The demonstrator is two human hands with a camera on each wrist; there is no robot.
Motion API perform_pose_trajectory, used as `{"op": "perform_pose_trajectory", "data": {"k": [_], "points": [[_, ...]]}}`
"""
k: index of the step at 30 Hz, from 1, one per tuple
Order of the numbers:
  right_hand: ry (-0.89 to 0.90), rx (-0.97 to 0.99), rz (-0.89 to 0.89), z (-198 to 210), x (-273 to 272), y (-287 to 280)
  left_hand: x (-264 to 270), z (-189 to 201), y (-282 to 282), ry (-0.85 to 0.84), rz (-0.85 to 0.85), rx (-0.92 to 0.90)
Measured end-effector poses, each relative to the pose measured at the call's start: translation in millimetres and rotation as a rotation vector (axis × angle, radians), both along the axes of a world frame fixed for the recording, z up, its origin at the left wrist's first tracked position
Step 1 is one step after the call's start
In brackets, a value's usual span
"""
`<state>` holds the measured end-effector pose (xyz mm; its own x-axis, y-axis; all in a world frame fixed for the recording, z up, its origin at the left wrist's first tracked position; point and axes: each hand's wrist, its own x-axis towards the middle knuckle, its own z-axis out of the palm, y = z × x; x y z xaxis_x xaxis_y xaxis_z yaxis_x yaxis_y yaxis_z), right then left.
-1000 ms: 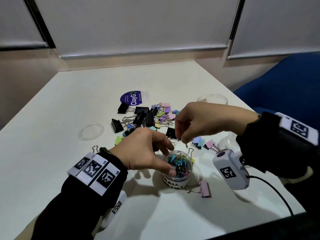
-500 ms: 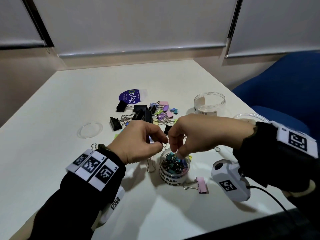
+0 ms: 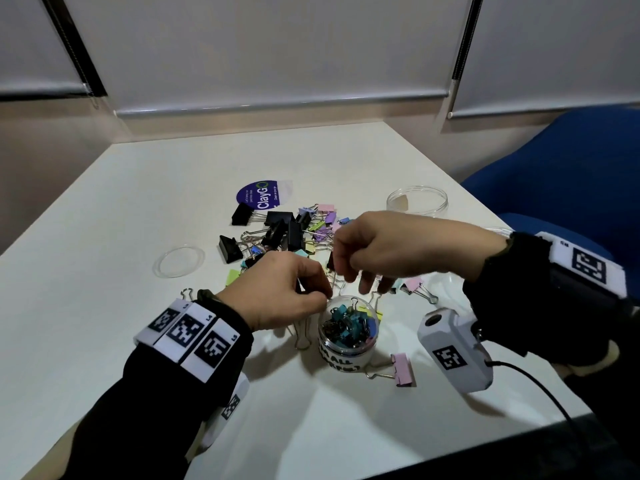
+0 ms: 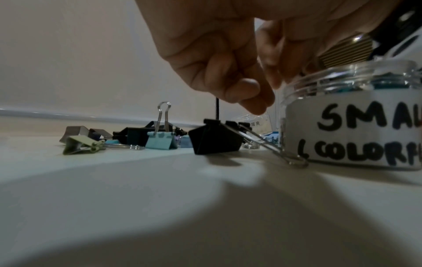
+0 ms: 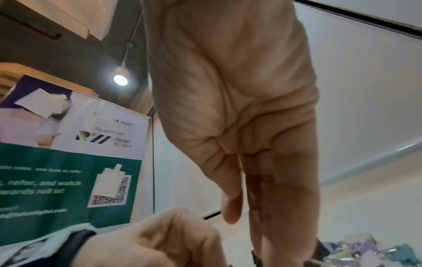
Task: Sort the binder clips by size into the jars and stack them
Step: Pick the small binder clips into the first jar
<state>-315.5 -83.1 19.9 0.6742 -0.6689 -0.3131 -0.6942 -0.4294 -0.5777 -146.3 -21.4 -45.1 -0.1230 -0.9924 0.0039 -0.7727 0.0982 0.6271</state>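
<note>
A small clear jar (image 3: pixel 348 336) labelled "SMALL (COLORFUL)" (image 4: pixel 356 126) stands near the front, filled with small coloured binder clips. My left hand (image 3: pixel 323 296) is curled at the jar's left rim with its fingertips (image 4: pixel 255 104) pinched together. My right hand (image 3: pixel 346 275) hovers just above the jar, thumb and forefinger pinching a thin wire clip handle (image 3: pixel 337 284) that runs down toward the left fingertips. The clip's body is hidden. A pile of black and pastel clips (image 3: pixel 294 230) lies behind the hands. A large black clip (image 4: pixel 214 139) rests against the jar's base.
An empty wide jar (image 3: pixel 417 202) stands at the back right. A clear lid (image 3: pixel 179 261) lies to the left, and a purple ClayGo label (image 3: pixel 259 197) behind the pile. A pink clip (image 3: pixel 403 370) sits right of the jar. A blue chair (image 3: pixel 571 174) borders the table's right edge.
My right hand dipped its fingers into the jar, then rose again above it. My left hand let go of the jar's rim and now pinches beside the right fingertips.
</note>
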Motion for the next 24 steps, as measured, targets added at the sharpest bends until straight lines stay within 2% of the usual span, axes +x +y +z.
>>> {"op": "perform_pose_trajectory", "data": {"k": [5,11,15,24], "points": [[-0.023,-0.130,-0.183,1,13,-41,-4,3,4,0.126,-0.036,0.103],[0.104,-0.250,-0.305,-15,28,-93,-6,2,5,-0.043,-0.134,0.179],[0.207,-0.307,-0.264,-30,36,-104,-6,2,5,-0.047,-0.155,0.182],[0.314,-0.416,-0.087,-57,48,-123,-1,0,3,-0.024,-0.112,0.169]]}}
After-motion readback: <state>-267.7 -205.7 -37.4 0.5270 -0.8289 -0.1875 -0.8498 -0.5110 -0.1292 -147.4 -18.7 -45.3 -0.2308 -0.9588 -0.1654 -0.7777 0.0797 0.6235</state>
